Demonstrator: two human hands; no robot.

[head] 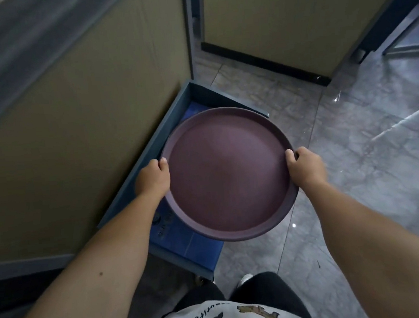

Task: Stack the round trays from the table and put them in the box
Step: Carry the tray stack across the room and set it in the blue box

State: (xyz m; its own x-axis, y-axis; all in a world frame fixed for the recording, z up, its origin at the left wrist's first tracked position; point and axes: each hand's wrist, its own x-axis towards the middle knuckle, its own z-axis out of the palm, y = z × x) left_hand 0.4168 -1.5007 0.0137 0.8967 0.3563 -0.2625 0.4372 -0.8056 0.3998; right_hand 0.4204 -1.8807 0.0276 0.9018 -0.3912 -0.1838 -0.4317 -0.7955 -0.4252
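A round dark purple tray [228,173] with a raised rim hangs level in the air between my hands. My left hand [153,179] grips its left rim, thumb over the edge. On the opposite rim my right hand [305,167] holds it the same way. Whether more trays are stacked under the top one I cannot tell. Below the tray a grey-blue box [138,162] stands on the floor, its blue bottom [184,238] partly hidden by the tray.
A tan panel wall [76,134] rises directly left of the box. Another tan panel with a black base strip [266,61] stands behind. Glossy grey tiled floor [365,146] spreads to the right. My dark trousers and a shoe [245,279] show at the bottom.
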